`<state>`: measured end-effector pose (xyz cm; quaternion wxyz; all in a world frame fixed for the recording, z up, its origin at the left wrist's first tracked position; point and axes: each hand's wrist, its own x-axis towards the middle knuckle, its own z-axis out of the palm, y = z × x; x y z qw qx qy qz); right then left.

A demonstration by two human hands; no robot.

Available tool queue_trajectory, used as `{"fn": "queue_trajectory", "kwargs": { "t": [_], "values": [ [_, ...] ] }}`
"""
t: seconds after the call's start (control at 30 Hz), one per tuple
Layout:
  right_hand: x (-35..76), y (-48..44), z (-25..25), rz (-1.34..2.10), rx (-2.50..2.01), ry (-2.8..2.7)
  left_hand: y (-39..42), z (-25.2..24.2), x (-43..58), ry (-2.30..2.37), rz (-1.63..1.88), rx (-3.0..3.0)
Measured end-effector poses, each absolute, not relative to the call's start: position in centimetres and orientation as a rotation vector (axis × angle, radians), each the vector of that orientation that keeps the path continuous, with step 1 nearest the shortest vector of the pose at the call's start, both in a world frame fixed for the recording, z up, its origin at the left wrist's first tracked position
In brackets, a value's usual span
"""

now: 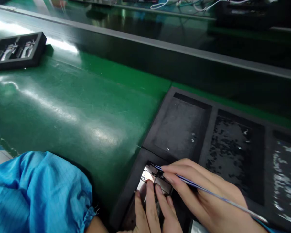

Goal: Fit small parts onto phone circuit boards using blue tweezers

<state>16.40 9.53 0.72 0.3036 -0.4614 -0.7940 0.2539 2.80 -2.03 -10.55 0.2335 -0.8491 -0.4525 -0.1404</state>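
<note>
Right now, in the head view, the work looks midway. The small metal part (151, 176) sits seated in a black holder at the lower middle of the frame, against the near edge of the black foam tray (208, 105). The tip of your thin tool (208, 191) is on the part's upper end.

Of the tray's 3 pockets, the left one (179, 126) holds only a few specks. The middle and right pockets at the frame's right are well stocked with tiny pieces.

Your left hand (150, 210) lies flat, with 3 fingers stretched out and pressing the part down rather than curled around it. Your right hand (203, 194) is pinched closed on the tool, thumb against forefinger.

Upper left, a second tray (38, 45) on the green belt (75, 106) carries 3 shiny pieces.
</note>
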Motion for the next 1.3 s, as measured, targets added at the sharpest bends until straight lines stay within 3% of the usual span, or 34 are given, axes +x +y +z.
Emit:
{"fn": "queue_trajectory", "kwargs": {
  "t": [0.17,0.3,0.4,0.6,0.9,1.13,1.23,1.3],
  "values": [
    [16.7,9.4,0.6,0.660,-1.215,-2.187,-1.2,-10.1,3.4,-1.441,-0.663,-2.073],
    [16.8,9.2,0.6,0.627,-1.301,-2.048,0.0,-8.4,2.0,-1.200,-0.544,-2.198],
    [16.7,9.4,0.3,0.605,-1.510,-1.609,1.0,-6.4,-0.2,-0.949,-0.409,-2.383],
    [16.3,11.1,-0.8,1.141,-1.457,-0.900,2.9,-1.3,-1.8,-0.758,-0.175,-2.691],
    [16.1,11.2,1.8,1.320,-1.248,-0.879,3.1,1.5,-1.6,-0.985,-0.015,-2.827],
    [16.4,12.0,2.7,1.352,-1.173,-1.141,-3.5,-1.3,-4.6,-1.457,-0.319,-2.754],
    [18.6,10.2,6.4,1.365,-1.113,-1.367,-6.0,-0.1,-5.1,-1.498,-0.546,-2.803],
    [21.1,6.3,10.1,1.336,-1.090,-1.503,-7.3,2.4,-5.1,-1.491,-0.944,-2.943]
  ]
}}
